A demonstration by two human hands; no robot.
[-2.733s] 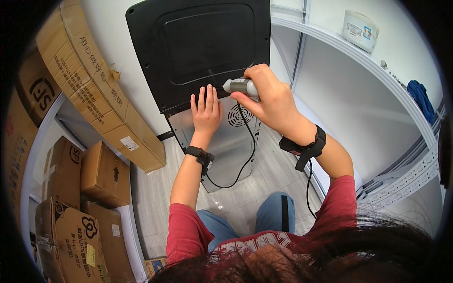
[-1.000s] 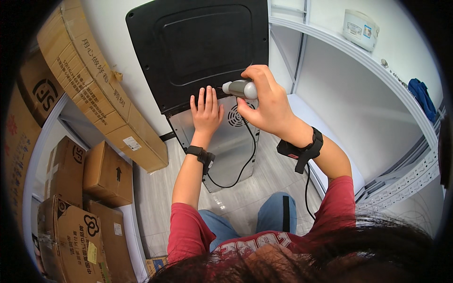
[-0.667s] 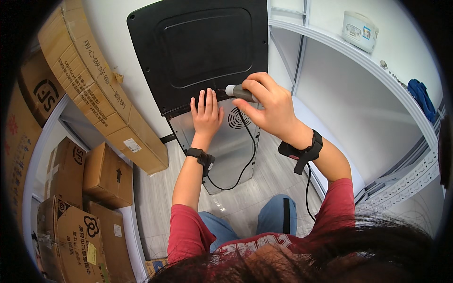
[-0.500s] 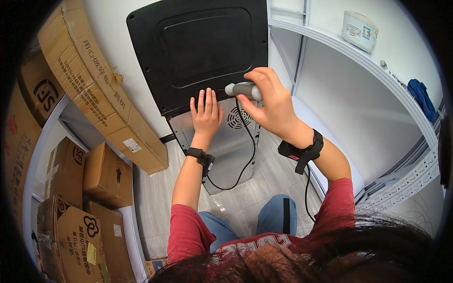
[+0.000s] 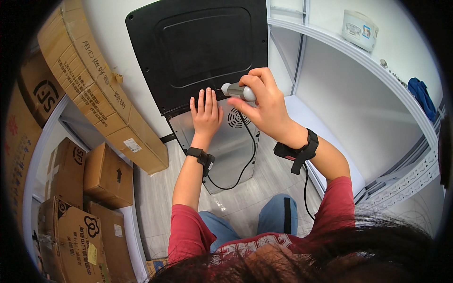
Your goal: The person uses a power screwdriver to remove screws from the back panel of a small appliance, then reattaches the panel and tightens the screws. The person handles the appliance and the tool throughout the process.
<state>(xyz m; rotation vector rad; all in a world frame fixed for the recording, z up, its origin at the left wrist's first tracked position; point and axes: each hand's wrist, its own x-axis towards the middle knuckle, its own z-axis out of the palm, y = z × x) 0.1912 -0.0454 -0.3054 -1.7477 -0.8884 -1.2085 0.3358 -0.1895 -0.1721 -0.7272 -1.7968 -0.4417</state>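
Observation:
In front of me stands an appliance with a black plastic back panel [image 5: 207, 47] above a silver metal panel [image 5: 219, 160]. My left hand [image 5: 206, 115] lies flat, fingers stretched, its fingertips on the black panel's lower edge. To its right, my right hand [image 5: 266, 104] grips a screwdriver [image 5: 239, 91] by its grey and white handle. The screwdriver points left at the black panel's lower edge, close to my left fingertips; its tip and any screw there are too small to make out. A round vent [image 5: 238, 118] sits in the metal just below.
A black cable [image 5: 254, 146] loops across the metal panel. Left, a tall cardboard box [image 5: 101, 85] leans near the wall, beside shelves of cardboard boxes [image 5: 108, 177]. Right, a white shelf frame [image 5: 330, 35] carries a white rice cooker [image 5: 359, 30] and a blue cloth [image 5: 421, 99].
My right hand and the screwdriver have shifted slightly left, and the handle has turned in my fingers. My left hand has stayed in place.

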